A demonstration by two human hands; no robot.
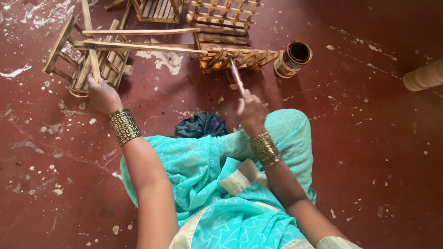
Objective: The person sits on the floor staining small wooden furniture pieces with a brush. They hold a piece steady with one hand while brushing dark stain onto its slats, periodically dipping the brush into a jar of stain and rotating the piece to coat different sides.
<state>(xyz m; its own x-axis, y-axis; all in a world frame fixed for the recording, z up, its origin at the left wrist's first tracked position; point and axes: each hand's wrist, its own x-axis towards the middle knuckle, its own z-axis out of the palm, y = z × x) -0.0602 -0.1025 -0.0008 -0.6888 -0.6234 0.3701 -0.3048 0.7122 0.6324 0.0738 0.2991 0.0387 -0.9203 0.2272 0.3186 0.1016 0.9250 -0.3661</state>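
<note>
**Brush in right hand, wooden frame steadied by left, work on the floor**

The person sits on a dark red floor spotted with pale paint flecks, knees covered by turquoise cloth.

Left hand: its grip is closed around the lower end of a slat belonging to a small wooden frame. The frame lies tilted at the upper left, and two long slats run from it toward the right. A stack of gold bangles sits on this wrist.

Right hand: the fingers are pinched together on the handle of a thin brush. The brush points up and away from the person, its tip at or just short of the near edge of a slatted wooden piece; contact cannot be confirmed. Gold bangles are on this wrist too.

An open tin with dark contents stands on the floor just beside the right end of that slatted piece. More slatted wooden pieces lie behind it at the top edge of the view. A dark bundled rag rests on the floor against the knees, between the two arms. A pale cylindrical object shows at the right edge, well apart.
</note>
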